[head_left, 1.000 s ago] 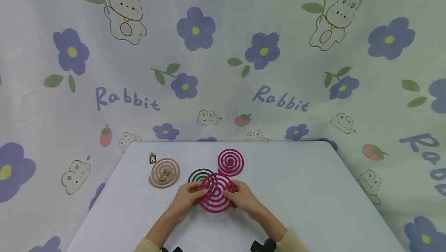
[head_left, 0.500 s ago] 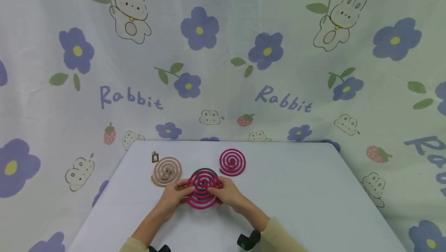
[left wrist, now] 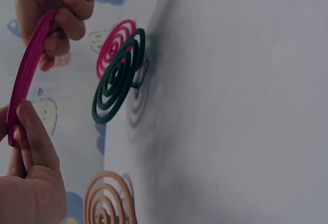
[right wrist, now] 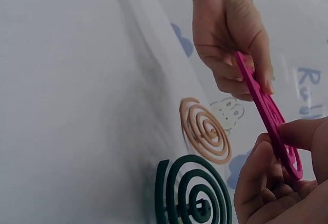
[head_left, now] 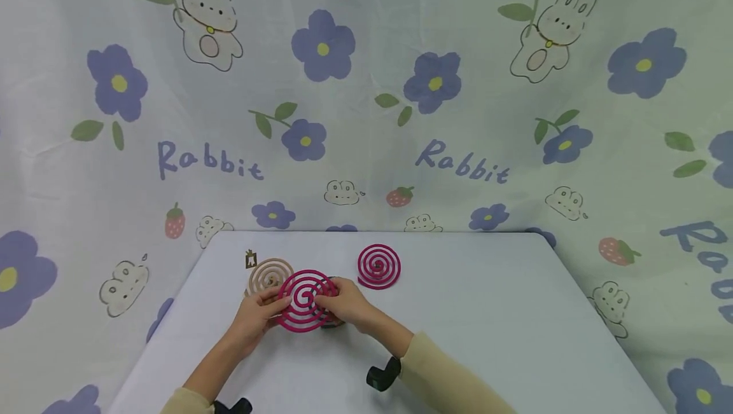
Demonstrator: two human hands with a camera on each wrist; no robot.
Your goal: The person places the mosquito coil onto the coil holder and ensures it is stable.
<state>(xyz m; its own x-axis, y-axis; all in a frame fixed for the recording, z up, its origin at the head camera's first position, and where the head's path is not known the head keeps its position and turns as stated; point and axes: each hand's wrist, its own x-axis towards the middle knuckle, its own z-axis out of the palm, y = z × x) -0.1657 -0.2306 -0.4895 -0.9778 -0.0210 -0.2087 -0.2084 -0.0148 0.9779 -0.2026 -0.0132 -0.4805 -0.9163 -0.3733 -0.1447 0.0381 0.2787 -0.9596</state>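
A magenta mosquito coil (head_left: 293,320) is held up above the table, pinched at its left edge by my left hand (head_left: 250,320) and at its right edge by my right hand (head_left: 352,304). Thumbs lie on the near face, fingers behind. In the head view it mostly hides a dark green mosquito coil (left wrist: 115,80), which the left wrist view shows raised off the table on a small metal stand (left wrist: 139,80). A tan mosquito coil (head_left: 269,269) is just beyond my left hand, partly covered by the held coil.
Another magenta mosquito coil (head_left: 379,266) is at the back middle of the white table (head_left: 487,318). Beside the tan coil lies a small brass-coloured stand piece (head_left: 251,259). A rabbit-and-flower printed curtain (head_left: 366,115) hangs behind the table.
Both hands have carried the magenta coil leftward and slightly away from me, past the front of the green coil toward the tan one. The other coils have stayed put.
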